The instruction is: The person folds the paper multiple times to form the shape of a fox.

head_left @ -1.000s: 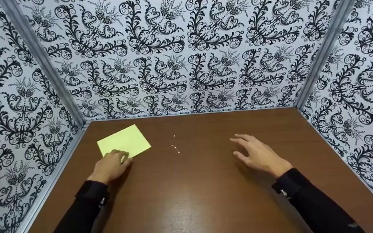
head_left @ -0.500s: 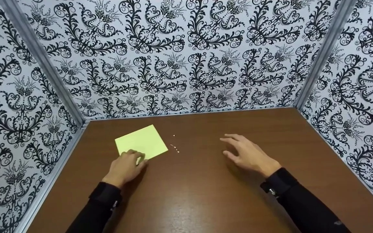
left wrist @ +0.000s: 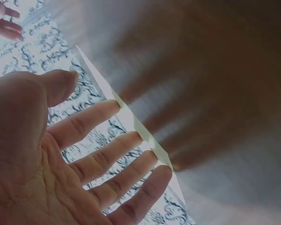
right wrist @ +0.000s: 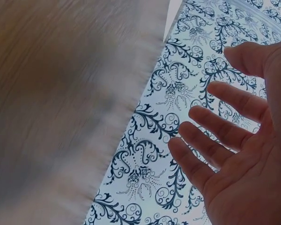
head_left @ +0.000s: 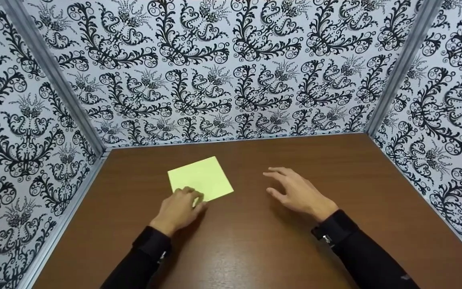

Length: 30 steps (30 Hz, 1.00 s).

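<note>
A yellow sheet of paper lies flat on the brown tabletop, left of the middle. The fingertips of my left hand rest on its near edge, with the thumb apart from the fingers. In the left wrist view, the fingers reach to the sheet, fairly straight and spread. Over the table to the right of the sheet, my right hand holds nothing, its fingers loosely extended. The right wrist view shows that palm bare and its fingers a little bent.
Patterned black-and-white walls stand behind and on both sides of the wooden table. Grey posts mark the corners.
My left hand has slid the yellow sheet to the right. It now covers the spot where small pale crumbs lay on the table. My right hand has moved a little to the left.
</note>
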Each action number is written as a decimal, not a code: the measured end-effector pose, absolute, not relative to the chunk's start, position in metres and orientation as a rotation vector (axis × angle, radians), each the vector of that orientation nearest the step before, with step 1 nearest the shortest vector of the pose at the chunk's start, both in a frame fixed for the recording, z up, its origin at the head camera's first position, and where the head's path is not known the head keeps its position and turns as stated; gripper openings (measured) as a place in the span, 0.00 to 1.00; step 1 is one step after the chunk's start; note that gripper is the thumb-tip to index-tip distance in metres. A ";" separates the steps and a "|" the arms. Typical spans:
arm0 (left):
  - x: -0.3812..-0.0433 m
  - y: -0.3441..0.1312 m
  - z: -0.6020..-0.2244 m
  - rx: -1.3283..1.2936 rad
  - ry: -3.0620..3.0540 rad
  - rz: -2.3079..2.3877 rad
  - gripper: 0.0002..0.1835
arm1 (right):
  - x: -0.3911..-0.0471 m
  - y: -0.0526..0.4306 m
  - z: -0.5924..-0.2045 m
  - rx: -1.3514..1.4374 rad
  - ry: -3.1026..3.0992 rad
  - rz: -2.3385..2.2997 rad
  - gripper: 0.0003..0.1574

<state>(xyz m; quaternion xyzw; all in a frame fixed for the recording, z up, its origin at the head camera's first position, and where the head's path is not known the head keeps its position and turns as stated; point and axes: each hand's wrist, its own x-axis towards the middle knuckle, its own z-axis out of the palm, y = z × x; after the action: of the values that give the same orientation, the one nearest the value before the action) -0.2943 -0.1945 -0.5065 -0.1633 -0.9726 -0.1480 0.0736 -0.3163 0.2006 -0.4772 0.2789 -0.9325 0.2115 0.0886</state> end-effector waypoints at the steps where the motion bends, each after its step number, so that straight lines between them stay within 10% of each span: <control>1: -0.294 -0.191 -0.506 -0.503 -2.919 -0.448 0.20 | -0.316 0.199 -0.477 0.831 -2.777 0.631 0.36; 30: -0.266 -0.119 -0.499 -0.893 -2.852 -0.399 0.14 | -0.309 0.186 -0.482 0.915 -2.727 0.626 0.27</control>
<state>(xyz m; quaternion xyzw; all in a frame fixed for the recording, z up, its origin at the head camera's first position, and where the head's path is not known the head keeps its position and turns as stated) -0.2656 -0.1188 -0.4990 -0.2955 -0.9441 -0.1322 0.0630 -0.3087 0.1862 -0.4818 0.3093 -0.9219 0.2115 0.0987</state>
